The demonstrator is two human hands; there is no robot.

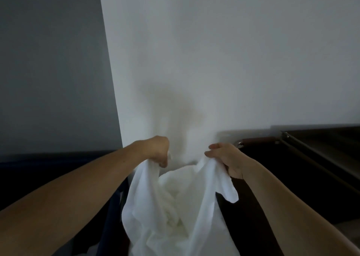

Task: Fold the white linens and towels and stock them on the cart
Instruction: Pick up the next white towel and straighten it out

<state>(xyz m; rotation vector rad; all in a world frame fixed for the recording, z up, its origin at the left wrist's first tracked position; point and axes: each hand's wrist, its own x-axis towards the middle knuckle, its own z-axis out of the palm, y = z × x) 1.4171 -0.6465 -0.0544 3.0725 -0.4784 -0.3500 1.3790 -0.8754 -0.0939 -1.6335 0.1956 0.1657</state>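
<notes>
White cloth, held up before pale wall. Left hand: fist clenched round top edge, left end. Right hand: gripping same edge, right end, about level. Slack sagging between; length hanging straight down, equally near both.

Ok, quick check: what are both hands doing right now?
Left hand: grips the upper edge of the white linen.
Right hand: grips the same linen's upper edge, on the other side.

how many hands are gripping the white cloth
2: the left hand grips the white cloth at its top left, the right hand at its top right.
</notes>
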